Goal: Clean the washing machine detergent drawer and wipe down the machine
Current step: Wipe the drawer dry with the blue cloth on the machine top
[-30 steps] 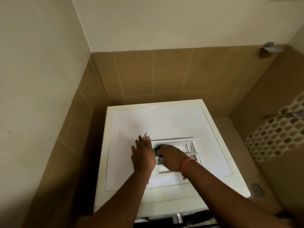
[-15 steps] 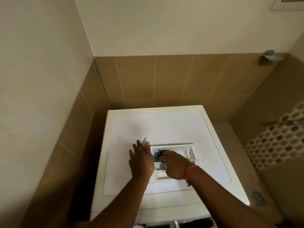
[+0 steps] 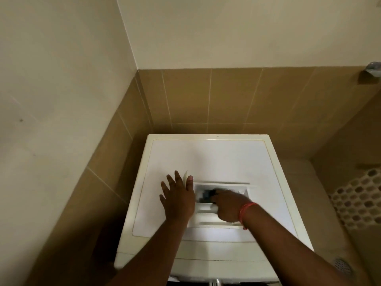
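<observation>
A white detergent drawer [image 3: 208,222] lies flat on top of the white washing machine [image 3: 208,157]. My left hand [image 3: 178,198] rests with straight fingers on the drawer's left end, where its front panel sticks up between the fingers. My right hand [image 3: 227,205], a red thread at its wrist, grips a blue cloth [image 3: 206,195] and presses it into the drawer's left compartment. Most of the cloth is hidden under the fingers.
The machine stands in a corner between brown tiled walls [image 3: 206,100] at the left and back. A mosaic-tiled wall [image 3: 358,201] and a floor drain [image 3: 342,266] are at the right. A metal fitting [image 3: 373,70] sticks out of the far right wall.
The view has tilted up, so the machine sits lower in the frame. My right hand with the cloth has shifted a little inside the drawer; my left hand stays on the drawer's end.
</observation>
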Available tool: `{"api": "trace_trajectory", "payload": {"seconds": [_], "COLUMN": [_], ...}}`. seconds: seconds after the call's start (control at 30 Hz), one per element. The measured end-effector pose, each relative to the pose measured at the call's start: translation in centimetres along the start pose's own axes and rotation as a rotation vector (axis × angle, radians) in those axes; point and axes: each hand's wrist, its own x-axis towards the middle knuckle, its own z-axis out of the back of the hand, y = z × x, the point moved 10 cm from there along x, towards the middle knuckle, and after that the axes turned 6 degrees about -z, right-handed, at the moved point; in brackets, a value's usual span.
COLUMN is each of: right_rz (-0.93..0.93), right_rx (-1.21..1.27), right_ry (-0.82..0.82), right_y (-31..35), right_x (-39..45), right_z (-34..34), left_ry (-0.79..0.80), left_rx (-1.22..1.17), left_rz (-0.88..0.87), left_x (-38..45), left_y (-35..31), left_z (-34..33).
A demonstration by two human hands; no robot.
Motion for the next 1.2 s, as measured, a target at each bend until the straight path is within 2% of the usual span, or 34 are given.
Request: {"api": "trace_trajectory", "payload": {"seconds": [0.1,0.2,0.3,0.4,0.57,0.7,0.77,0.93,0.97,1.03,1.07,1.1,1.2], "right_rz": [-0.187,-0.058,0.147,0.175,0.004,-0.008,0.021,0.172,0.139,0.069,0.035,0.025,0.151], "right_rx": [-0.199,-0.131,0.073,0.117,-0.165,-0.263,-0.173,0.499,0.656,0.843,0.859,0.859,0.712], "right_ry": [0.063,0.023,-0.010,0.011,0.128,0.045,-0.042,-0.179,-0.263,-0.595,-0.723,-0.754,-0.612], "right_y": [-3.3,-0.3,3.0,2.0,-4.0,-2.8,-0.5,3.0,2.3,0.1,-0.4,-0.1,4.3], "right_x": [-0.8,-0.2,-0.3,-1.1,-2.3,-2.2,-1.0,0.2,-0.1,-1.7,-2.4,-2.4,-0.6], "right_z": [0.5,0.7,0.1,0.4,2.0,1.5,0.7,2.7,3.8,6.5,7.2,7.2,5.0], "left_ry": [-0.015,-0.007,-0.002,-0.017,-0.040,-0.050,-0.046,-0.028,-0.019,-0.015,-0.009,0.013,0.052], "left_rx": [0.033,0.068,0.076,0.019,0.071,-0.044,-0.092,-0.169,-0.174,-0.184,-0.206,-0.237,-0.331], "left_rz": [0.010,0.025,0.025,0.046,0.074,0.105,0.107,0.106,0.076,0.028,0.021,0.044,0.080], "left_x": [0.0,0.2,0.4,0.3,0.2,-0.1,-0.1,0.0,0.1,0.4,0.6,0.5,0.0], "left_y": [0.3,0.5,0.8,0.6,1.5,1.0,1.1,1.1,0.9,0.8,0.9,0.9,0.7], "left_z": [0.1,-0.3,-0.7,-0.3,-0.6,-0.4,-0.4,-0.7,-0.8,-1.0,-1.1,-1.3,-1.4]}}
